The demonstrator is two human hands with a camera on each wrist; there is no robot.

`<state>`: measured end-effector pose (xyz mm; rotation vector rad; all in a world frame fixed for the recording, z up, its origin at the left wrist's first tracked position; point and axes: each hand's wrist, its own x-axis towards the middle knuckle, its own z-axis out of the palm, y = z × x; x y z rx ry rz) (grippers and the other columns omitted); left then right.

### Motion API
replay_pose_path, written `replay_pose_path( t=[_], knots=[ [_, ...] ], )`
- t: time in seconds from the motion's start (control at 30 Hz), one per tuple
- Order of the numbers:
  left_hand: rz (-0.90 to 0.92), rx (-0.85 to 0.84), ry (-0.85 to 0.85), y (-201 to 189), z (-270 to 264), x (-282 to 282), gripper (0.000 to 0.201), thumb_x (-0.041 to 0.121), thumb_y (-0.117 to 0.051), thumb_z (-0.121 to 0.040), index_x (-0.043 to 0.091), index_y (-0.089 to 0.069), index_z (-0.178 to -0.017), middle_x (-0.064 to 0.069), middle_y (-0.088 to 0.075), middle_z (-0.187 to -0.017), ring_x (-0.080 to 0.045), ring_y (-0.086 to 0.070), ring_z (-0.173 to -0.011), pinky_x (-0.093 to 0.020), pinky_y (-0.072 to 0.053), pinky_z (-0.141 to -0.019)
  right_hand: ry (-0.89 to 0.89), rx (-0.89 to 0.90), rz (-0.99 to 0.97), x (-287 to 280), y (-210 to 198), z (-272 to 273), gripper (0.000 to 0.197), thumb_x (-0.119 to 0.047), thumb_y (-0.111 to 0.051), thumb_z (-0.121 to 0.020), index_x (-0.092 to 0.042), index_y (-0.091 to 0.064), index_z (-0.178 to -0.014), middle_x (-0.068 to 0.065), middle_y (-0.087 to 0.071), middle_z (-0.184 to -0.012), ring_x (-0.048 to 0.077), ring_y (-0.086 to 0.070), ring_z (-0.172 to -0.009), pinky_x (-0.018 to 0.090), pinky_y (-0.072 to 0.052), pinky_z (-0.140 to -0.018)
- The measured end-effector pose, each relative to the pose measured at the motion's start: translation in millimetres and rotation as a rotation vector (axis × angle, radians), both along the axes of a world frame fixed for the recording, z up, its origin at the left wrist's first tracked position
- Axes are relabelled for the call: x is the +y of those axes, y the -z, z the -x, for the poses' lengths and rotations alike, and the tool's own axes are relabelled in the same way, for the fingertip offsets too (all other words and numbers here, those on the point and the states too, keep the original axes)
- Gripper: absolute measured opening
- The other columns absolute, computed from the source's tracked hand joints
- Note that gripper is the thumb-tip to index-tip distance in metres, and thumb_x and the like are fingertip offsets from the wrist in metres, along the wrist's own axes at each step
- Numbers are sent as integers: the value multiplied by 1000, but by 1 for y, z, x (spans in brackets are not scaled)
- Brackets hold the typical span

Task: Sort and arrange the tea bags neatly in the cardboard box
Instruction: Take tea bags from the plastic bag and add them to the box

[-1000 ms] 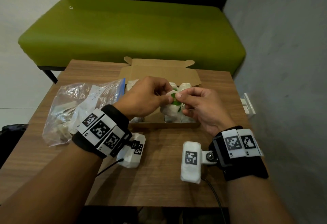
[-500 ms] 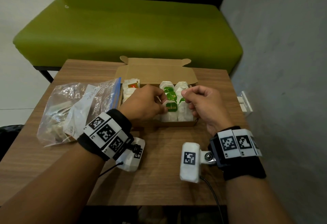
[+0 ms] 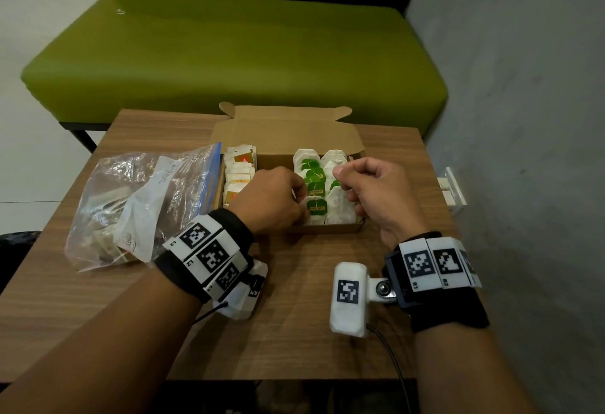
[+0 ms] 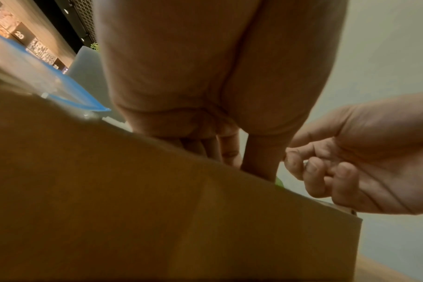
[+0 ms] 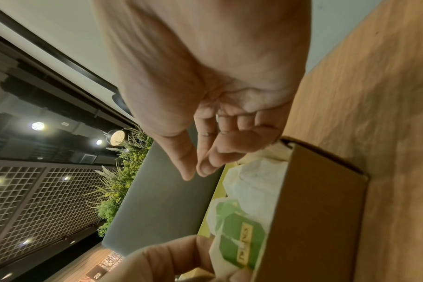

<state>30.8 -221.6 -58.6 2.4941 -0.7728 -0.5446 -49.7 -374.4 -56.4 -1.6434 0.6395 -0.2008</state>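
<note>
An open cardboard box (image 3: pixel 327 228) stands mid-table. Its left side holds yellow-tagged tea bags (image 3: pixel 239 174); its right side holds two rows of white bags, several with green tags. My left hand (image 3: pixel 294 199) reaches into the box and pinches the front green-tagged tea bag (image 3: pixel 317 208) by its left edge. In the right wrist view its thumb lies against that bag (image 5: pixel 239 242). My right hand (image 3: pixel 340 178) hovers over the right row, fingers curled. Its thumb and forefinger (image 5: pixel 193 171) meet with nothing seen between them. The box wall (image 4: pixel 157 219) hides my left fingertips in the left wrist view.
A clear zip bag (image 3: pixel 140 204) with a blue seal lies left of the box, with more tea bags inside. A green bench (image 3: pixel 229 53) stands behind the wooden table (image 3: pixel 294 331), and a grey wall (image 3: pixel 523 119) runs along the right. A small white fitting (image 3: pixel 450 191) sits by that wall.
Both hands brought a green-tagged tea bag down into the front of the box. My right hand has since let go and risen a little, while my left stays on the bag.
</note>
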Motion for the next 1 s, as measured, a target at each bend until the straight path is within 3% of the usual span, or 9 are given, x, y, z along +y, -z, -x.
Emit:
replay_pose_path(
  t=[0.33, 0.4, 0.5, 0.63, 0.7, 0.8, 0.87, 0.93, 1.0],
  knots=[
    [163, -269, -130, -32, -5, 18, 25, 46, -67, -88, 21, -64, -86, 8, -63, -77, -8, -59, -73, -28, -49, -61, -4, -55, 34, 15, -4, -9, 8, -25, -70, -94, -20, -71, -88, -4, -66, -77, 6, -58, -66, 19, -46, -52],
    [211, -323, -159, -48, -8, 34, 25, 47, -65, -89, 22, -64, -84, 10, -63, -76, -4, -59, -70, -24, -43, -56, -79, -64, 123, 29, -5, -13, 9, -26, -70, -93, -24, -71, -84, -3, -69, -80, 12, -64, -74, 27, -53, -60],
    [257, -343, -235, -66, -13, 72, 26, 46, -63, -91, 21, -65, -85, 7, -67, -77, -9, -64, -70, -29, -50, -60, -211, -67, 297, 57, -4, -19, 9, -25, -72, -90, -26, -73, -81, -9, -66, -73, 14, -65, -77, 40, -59, -72],
    [186, -454, -425, -60, -31, 142, 24, 45, -62, -91, 21, -63, -88, 5, -67, -83, -15, -63, -77, -31, -47, -66, -335, -68, 510, 97, -8, -30, 5, -20, -74, -89, -23, -76, -85, -12, -67, -72, 2, -61, -70, 20, -50, -67],
    [126, -478, -558, -43, -41, 178, 31, 49, -60, -89, 21, -61, -103, 0, -65, -101, -21, -63, -90, -35, -48, -76, -356, -46, 618, 112, -10, -37, 9, -18, -74, -88, -24, -74, -82, -14, -67, -74, 4, -62, -74, 24, -52, -72],
    [5, -332, -692, -19, -51, 224, 59, 60, -60, -82, 17, -51, -123, -13, -56, -123, -32, -57, -110, -46, -49, -93, -423, 77, 741, 130, -11, -48, 11, -25, -73, -86, -29, -69, -76, -13, -70, -77, 11, -66, -79, 34, -57, -76],
    [-60, -162, -718, -11, -53, 240, 71, 73, -55, -75, 21, -49, -123, -7, -62, -119, -29, -60, -108, -46, -50, -94, -466, 135, 763, 140, -13, -49, 13, -31, -76, -84, -29, -68, -74, -12, -70, -73, 10, -67, -77, 34, -57, -74],
    [-41, -36, -725, -10, -53, 245, 57, 69, -56, -81, 21, -56, -112, 0, -66, -105, -22, -63, -97, -37, -51, -87, -456, 124, 784, 151, -16, -50, 17, -32, -76, -84, -31, -67, -70, -12, -68, -70, 10, -66, -75, 30, -55, -72],
    [19, 7, -700, -11, -52, 245, 31, 48, -59, -92, 18, -62, -99, 0, -66, -93, -19, -61, -89, -30, -45, -71, -435, 82, 801, 161, -17, -51, 19, -31, -74, -86, -31, -68, -68, -13, -68, -71, 8, -64, -73, 27, -51, -70]
  ],
)
